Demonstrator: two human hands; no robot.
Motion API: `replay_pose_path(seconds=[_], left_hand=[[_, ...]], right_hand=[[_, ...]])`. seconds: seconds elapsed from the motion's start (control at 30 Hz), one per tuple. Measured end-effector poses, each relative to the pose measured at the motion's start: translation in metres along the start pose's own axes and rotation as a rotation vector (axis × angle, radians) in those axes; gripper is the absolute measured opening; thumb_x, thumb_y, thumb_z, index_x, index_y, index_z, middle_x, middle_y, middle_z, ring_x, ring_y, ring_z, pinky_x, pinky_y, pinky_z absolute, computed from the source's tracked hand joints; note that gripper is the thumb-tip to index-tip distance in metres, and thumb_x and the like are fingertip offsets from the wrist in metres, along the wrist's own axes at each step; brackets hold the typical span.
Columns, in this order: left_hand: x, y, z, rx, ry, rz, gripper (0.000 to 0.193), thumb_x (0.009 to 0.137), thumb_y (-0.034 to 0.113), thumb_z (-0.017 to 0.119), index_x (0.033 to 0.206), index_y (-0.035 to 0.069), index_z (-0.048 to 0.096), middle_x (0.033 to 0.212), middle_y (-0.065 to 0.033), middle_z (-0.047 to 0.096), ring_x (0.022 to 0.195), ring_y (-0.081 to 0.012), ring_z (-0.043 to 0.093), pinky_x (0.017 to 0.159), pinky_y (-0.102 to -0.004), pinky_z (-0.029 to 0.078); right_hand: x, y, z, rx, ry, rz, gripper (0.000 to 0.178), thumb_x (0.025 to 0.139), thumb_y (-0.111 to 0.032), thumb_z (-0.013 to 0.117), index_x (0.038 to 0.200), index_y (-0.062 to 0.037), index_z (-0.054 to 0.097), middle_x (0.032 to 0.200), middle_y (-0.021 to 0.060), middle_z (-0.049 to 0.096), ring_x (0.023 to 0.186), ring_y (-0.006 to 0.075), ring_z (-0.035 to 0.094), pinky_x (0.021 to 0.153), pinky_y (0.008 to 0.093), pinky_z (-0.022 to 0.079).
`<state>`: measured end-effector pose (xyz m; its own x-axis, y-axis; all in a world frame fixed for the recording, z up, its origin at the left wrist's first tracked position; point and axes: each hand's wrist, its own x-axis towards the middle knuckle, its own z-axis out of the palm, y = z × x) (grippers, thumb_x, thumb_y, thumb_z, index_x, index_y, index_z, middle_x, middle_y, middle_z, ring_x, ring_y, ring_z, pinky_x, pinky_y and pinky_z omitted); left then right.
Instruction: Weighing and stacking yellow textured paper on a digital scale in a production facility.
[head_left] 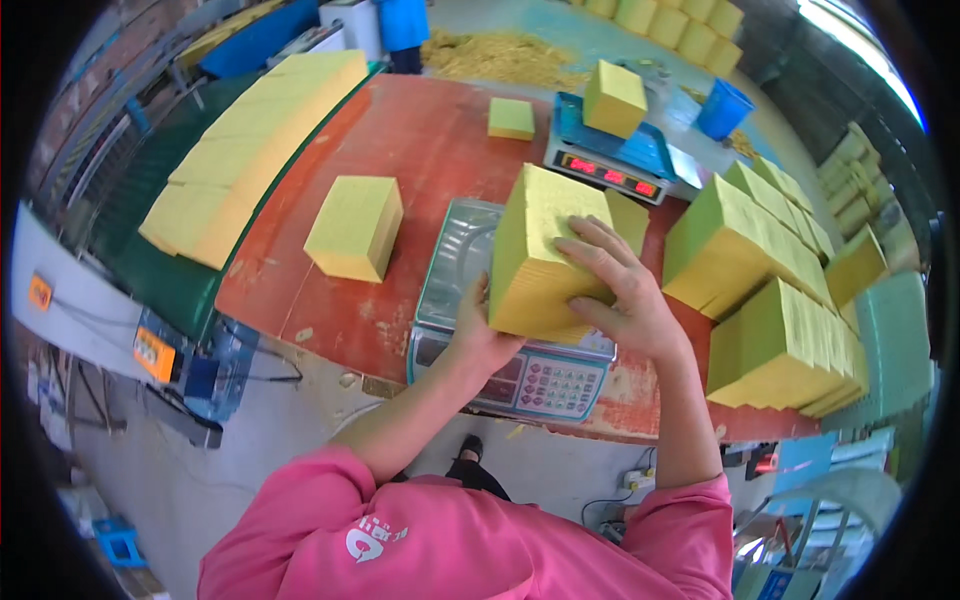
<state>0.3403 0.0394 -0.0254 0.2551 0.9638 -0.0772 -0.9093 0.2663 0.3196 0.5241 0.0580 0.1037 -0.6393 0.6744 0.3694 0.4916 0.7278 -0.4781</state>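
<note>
Between my two hands is a thick, block-shaped stack of yellow paper (535,245), tilted over a digital scale (462,262). My left hand (485,325) supports its lower left side, the fingers partly hidden behind it. My right hand (622,290) lies over its right side, fingers bent against the sheets. The scale's keypad shows below the stack, while much of its pan is covered. To the left, a smaller yellow paper stack (350,228) stands on the red table (300,300). Behind my right hand, part of another yellow piece shows.
A second scale (610,165) with a lit red display carries a yellow stack (614,98). A low stack (511,118) lies nearby. Several stacks (765,340) crowd the table's right side. A green conveyor (205,280) carries a long yellow row at left. A blue bin (724,108) stands beyond.
</note>
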Motion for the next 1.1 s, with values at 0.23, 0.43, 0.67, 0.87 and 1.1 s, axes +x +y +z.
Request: replay_pose_path(seconds=[0.23,0.43,0.67,0.87,1.1], left_hand=[[-0.052,0.061,-0.003,0.579,0.227,-0.227,0.061,0.098,0.048,0.047,0.135,0.0,0.046,0.132,-0.0139,0.055,0.118,-0.0292,0.056,0.099,-0.0413,0.047],[-0.015,0.179,-0.026,2.511,0.651,0.929,0.072,0.082,0.043,0.07,0.14,0.007,0.045,0.15,-0.0217,0.033,0.137,-0.0364,0.035,0.102,-0.0513,0.04],[-0.004,0.233,-0.077,2.558,0.51,0.19,0.091,0.069,0.047,0.076,0.147,0.02,0.038,0.155,-0.02,0.024,0.141,-0.0408,0.025,0.108,-0.0595,0.029],[-0.092,0.307,-0.081,2.673,-0.58,0.196,0.085,0.068,0.027,0.074,0.145,0.022,0.04,0.156,-0.0181,0.023,0.144,-0.0378,0.021,0.112,-0.0585,0.025],[-0.183,0.313,-0.126,1.9,0.03,0.6,0.076,0.077,0.019,0.07,0.145,0.01,0.038,0.151,-0.0196,0.033,0.143,-0.033,0.028,0.114,-0.0497,0.026]], right_hand=[[-0.007,0.017,0.014,-0.039,-0.029,0.007,0.064,0.069,-0.004,0.073,0.13,-0.0093,0.056,0.141,0.018,0.047,0.135,0.0399,0.039,0.108,0.046,0.037],[-0.006,-0.004,0.024,-0.208,-0.042,0.028,0.068,0.066,-0.009,0.077,0.131,-0.0098,0.055,0.142,0.0167,0.047,0.136,0.0385,0.038,0.108,0.0492,0.034],[0.016,-0.078,0.028,-0.174,0.118,0.048,0.073,0.066,-0.014,0.078,0.134,-0.0057,0.053,0.14,0.0173,0.05,0.135,0.0394,0.041,0.109,0.0493,0.034],[0.075,-0.13,0.125,0.088,-0.018,0.009,0.068,0.072,-0.012,0.074,0.135,-0.003,0.049,0.14,0.02,0.049,0.132,0.0387,0.043,0.107,0.0463,0.037],[0.144,-0.063,0.279,0.41,-0.068,0.321,0.061,0.087,-0.029,0.065,0.138,-0.0013,0.046,0.129,0.0235,0.056,0.122,0.0358,0.053,0.101,0.0385,0.042]])
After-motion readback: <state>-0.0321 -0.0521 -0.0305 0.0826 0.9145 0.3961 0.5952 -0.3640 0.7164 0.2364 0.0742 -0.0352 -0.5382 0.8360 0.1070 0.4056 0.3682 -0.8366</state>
